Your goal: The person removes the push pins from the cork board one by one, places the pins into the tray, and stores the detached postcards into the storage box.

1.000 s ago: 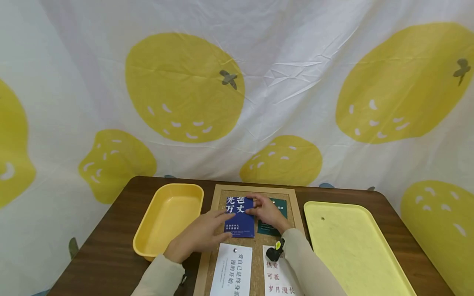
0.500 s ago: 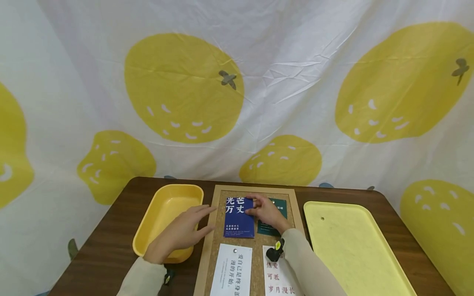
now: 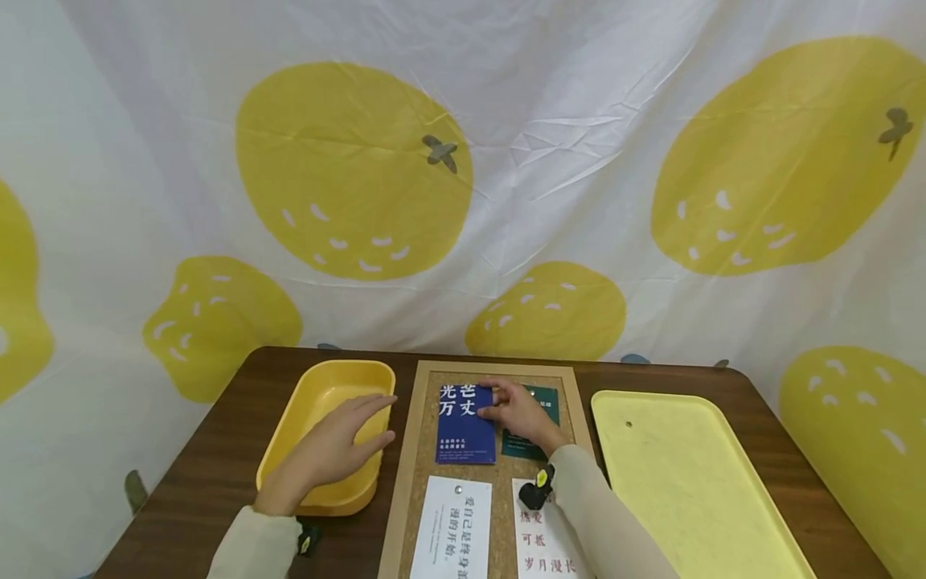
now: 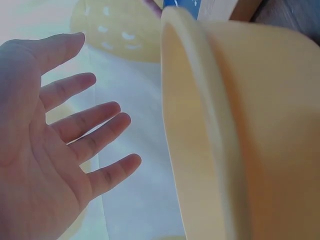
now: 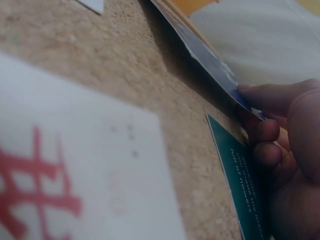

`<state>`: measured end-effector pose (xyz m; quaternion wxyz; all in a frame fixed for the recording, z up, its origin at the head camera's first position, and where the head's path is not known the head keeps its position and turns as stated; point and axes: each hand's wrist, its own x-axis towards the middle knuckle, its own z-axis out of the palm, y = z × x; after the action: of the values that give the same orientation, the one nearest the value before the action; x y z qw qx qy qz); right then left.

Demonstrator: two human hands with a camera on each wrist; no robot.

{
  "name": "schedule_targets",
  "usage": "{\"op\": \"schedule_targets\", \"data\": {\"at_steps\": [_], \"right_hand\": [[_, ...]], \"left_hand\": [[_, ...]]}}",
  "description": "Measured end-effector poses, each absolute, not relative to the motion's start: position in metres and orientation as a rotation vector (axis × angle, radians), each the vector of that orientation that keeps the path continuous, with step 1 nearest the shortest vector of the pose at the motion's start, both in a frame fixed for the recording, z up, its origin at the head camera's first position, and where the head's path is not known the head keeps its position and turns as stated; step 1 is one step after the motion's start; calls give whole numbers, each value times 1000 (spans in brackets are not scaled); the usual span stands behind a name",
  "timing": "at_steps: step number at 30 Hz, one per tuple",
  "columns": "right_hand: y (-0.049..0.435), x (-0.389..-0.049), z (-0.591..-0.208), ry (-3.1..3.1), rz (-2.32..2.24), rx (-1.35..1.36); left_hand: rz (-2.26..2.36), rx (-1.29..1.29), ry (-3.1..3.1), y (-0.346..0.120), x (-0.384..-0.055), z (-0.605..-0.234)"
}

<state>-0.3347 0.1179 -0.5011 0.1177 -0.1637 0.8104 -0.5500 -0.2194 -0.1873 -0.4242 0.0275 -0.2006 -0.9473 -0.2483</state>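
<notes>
A blue card (image 3: 465, 438) with white characters lies over the upper left of the cork board (image 3: 427, 434). My right hand (image 3: 517, 414) pinches the card's right edge between thumb and fingers. In the right wrist view, that card (image 5: 210, 70) stands tilted off the cork, with the green card (image 5: 239, 175) under the hand. My left hand (image 3: 325, 446) hovers over the orange-yellow basin (image 3: 278, 430), fingers spread and holding nothing. The left wrist view has its palm facing the camera, apart from the basin's rim (image 4: 220, 135).
Pinned low on the board are a white card (image 3: 448, 523) with grey characters and another white card (image 3: 533, 555) with red ones. A pale yellow tray (image 3: 694, 482) lies to the right on the dark wooden table (image 3: 195, 490). A lemon-print cloth (image 3: 506, 161) hangs behind.
My left hand has drawn back leftward from the blue card to over the basin. The right hand keeps its pinch on the card, almost still.
</notes>
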Motion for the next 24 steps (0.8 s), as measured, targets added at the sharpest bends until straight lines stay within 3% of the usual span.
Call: {"op": "schedule_targets", "data": {"at_steps": [15, 24], "right_hand": [[117, -339, -511, 2385, -1627, -463], [117, -320, -479, 2352, -1595, -511]], "left_hand": [[-751, -643, -2878, -201, -217, -421], [-771, -626, -2875, -206, -218, -422]]}}
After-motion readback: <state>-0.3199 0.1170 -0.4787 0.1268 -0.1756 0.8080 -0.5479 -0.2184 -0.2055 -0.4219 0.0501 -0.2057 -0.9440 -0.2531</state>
